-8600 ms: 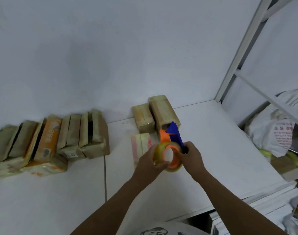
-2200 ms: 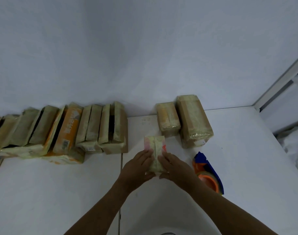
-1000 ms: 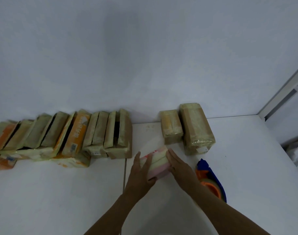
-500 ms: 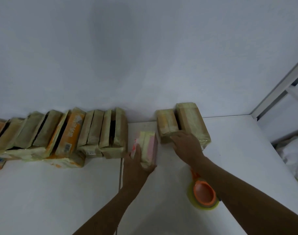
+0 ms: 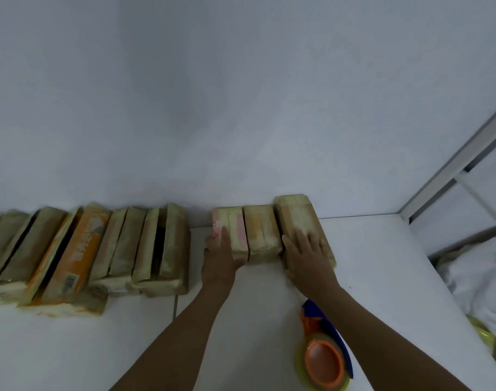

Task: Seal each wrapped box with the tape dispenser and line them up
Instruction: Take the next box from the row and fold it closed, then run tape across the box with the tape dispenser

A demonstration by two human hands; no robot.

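Observation:
A pink-and-cream wrapped box (image 5: 232, 231) stands against the back wall, touching a tan wrapped box (image 5: 260, 232) on its right. A larger tan box (image 5: 299, 218) is beside that one. My left hand (image 5: 220, 256) lies flat with straight fingers on the pink box's left and near side. My right hand (image 5: 308, 256) rests with spread fingers on the larger box's near end. The orange and blue tape dispenser (image 5: 323, 354) lies on the white table (image 5: 382, 263) under my right forearm, held by neither hand.
A row of several wrapped boxes (image 5: 85, 246) leans along the wall at left, a gap separating it from the three boxes. A white shelf frame (image 5: 450, 170) rises at right, with white bags (image 5: 478, 280) beyond the table's right edge.
My left hand has pushed the pink box back and right until it touches the tan box. My right hand moved from the smaller tan box onto the larger one.

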